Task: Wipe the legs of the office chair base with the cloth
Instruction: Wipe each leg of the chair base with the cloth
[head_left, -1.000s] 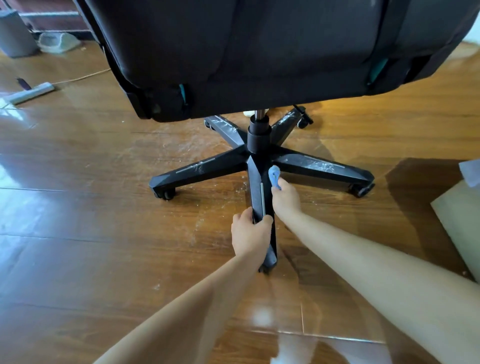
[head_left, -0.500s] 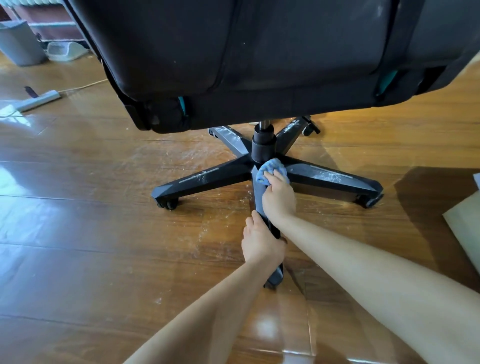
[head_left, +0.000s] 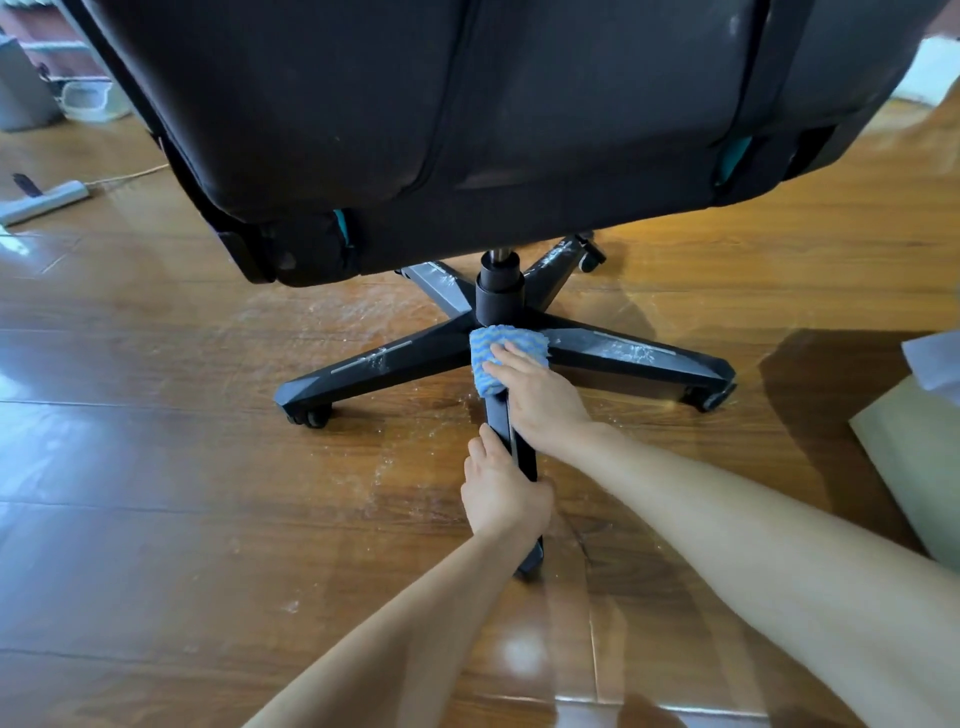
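Observation:
A black office chair's five-legged base (head_left: 405, 358) stands on the wooden floor under the dark seat (head_left: 467, 114). The near leg (head_left: 503, 421) points toward me. My left hand (head_left: 501, 488) grips that leg near its outer half. My right hand (head_left: 540, 395) presses a blue-and-white striped cloth (head_left: 506, 345) onto the inner end of the same leg, just below the central column (head_left: 498, 293). White dusty streaks show on the left, right and far legs.
White dust speckles the floor around the base. A white power strip (head_left: 47, 200) lies at far left, with a grey bin (head_left: 21, 98) behind it. A pale cardboard piece (head_left: 914, 457) lies at the right edge.
My right hand has slid the cloth up the near leg toward the hub, and the cloth is spread wider under my fingers. My left hand still grips the leg.

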